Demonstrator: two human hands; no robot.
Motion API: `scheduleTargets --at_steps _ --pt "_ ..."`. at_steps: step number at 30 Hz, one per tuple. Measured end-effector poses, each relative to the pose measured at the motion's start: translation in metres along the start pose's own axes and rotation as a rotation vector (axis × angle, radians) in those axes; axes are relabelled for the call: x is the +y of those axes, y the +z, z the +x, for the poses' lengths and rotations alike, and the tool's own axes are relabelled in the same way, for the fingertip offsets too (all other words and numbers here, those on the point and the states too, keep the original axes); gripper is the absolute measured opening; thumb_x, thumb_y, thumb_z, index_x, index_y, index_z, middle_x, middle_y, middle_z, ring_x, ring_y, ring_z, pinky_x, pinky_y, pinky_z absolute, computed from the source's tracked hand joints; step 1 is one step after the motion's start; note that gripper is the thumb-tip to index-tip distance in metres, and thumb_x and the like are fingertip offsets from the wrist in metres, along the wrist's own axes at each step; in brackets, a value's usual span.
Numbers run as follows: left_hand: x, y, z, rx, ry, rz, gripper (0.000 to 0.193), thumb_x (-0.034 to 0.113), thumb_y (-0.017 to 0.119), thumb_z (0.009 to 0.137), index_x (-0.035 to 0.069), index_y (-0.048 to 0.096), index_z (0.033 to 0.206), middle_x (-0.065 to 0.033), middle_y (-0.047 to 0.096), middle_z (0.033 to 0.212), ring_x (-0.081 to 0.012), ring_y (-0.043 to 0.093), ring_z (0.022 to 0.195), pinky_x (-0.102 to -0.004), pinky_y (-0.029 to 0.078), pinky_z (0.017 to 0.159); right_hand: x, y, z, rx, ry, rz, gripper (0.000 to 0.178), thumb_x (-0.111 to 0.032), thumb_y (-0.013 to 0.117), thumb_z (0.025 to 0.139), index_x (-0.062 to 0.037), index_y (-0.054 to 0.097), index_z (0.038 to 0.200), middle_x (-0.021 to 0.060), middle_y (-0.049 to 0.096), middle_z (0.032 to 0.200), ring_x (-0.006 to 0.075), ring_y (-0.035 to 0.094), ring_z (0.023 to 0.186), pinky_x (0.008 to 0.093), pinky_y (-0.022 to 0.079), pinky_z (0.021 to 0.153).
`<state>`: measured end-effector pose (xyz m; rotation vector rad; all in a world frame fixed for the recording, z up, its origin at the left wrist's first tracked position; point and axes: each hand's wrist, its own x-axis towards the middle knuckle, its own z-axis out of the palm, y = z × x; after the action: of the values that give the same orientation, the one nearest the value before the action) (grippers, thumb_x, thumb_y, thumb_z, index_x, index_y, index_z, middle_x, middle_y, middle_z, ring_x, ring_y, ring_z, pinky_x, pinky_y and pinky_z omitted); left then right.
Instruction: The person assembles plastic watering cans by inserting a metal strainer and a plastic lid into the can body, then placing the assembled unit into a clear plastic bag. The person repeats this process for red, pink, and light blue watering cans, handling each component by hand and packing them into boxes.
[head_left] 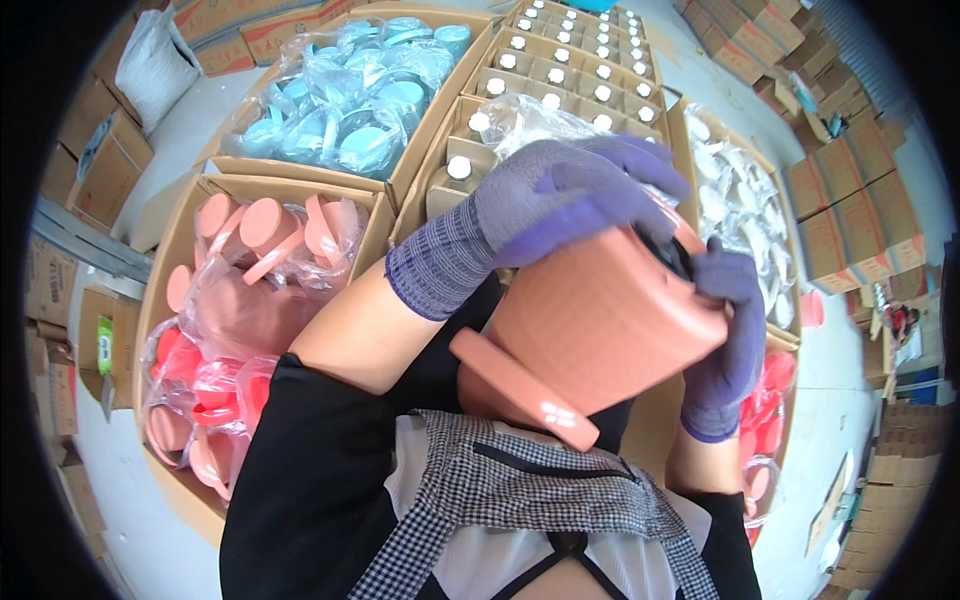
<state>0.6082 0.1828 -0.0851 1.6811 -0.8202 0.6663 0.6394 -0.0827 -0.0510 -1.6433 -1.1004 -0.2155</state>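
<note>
A pink plastic jug is held tilted in front of my chest, its bar-like handle toward me and its dark-looking end facing away to the upper right. My right hand, in a purple-grey glove, has its fingers hooked over the rim of that end, the palm along the jug's right side. Over the upper side of the jug reaches my left hand, gloved alike. Its fingers are stretched toward the dark end, slightly blurred, and whether they press on the jug is hard to see.
Cartons of wrapped teal parts, pink parts, red parts and white parts surround me. Ahead, divided cartons hold several white-capped items. Stacked brown boxes stand at right; a white sack stands far left.
</note>
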Motion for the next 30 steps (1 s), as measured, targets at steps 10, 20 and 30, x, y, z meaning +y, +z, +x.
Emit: scheduleTargets --at_steps 10,20,30 --pt "-0.033 0.084 -0.051 -0.04 -0.71 -0.884 0.043 0.023 0.048 0.107 0.0 0.057 0.142 -0.0149 0.059 0.146 -0.0253 0.054 0.135 -0.0376 0.042 0.116 -0.119 -0.036 0.115 -1.199 -0.706 -0.668 0.03 -0.019 0.073 0.082 -0.0052 0.072 0.109 0.0136 0.072 0.114 0.026 0.065 0.081 0.0391 0.05 0.073" --pt "-0.047 0.092 -0.049 -0.058 -0.717 -0.865 0.048 0.03 0.051 0.105 0.0 0.056 0.143 -0.0164 0.059 0.146 -0.0269 0.055 0.135 -0.038 0.042 0.115 -0.105 -0.016 0.121 -1.305 -0.64 -0.752 0.039 -0.038 0.066 0.094 -0.0008 0.07 0.105 0.0095 0.067 0.08 0.0234 0.064 0.067 0.0382 0.05 0.068" --pt "-0.056 0.095 -0.045 -0.076 -0.735 -0.858 0.055 0.036 0.054 0.103 0.0 0.055 0.143 -0.0179 0.059 0.145 -0.0285 0.055 0.135 -0.0385 0.042 0.115 -0.121 -0.017 0.123 -1.249 -0.626 -0.757 0.026 -0.02 0.07 0.091 -0.0016 0.074 0.109 0.0138 0.07 0.085 0.024 0.07 0.073 0.0393 0.056 0.072"
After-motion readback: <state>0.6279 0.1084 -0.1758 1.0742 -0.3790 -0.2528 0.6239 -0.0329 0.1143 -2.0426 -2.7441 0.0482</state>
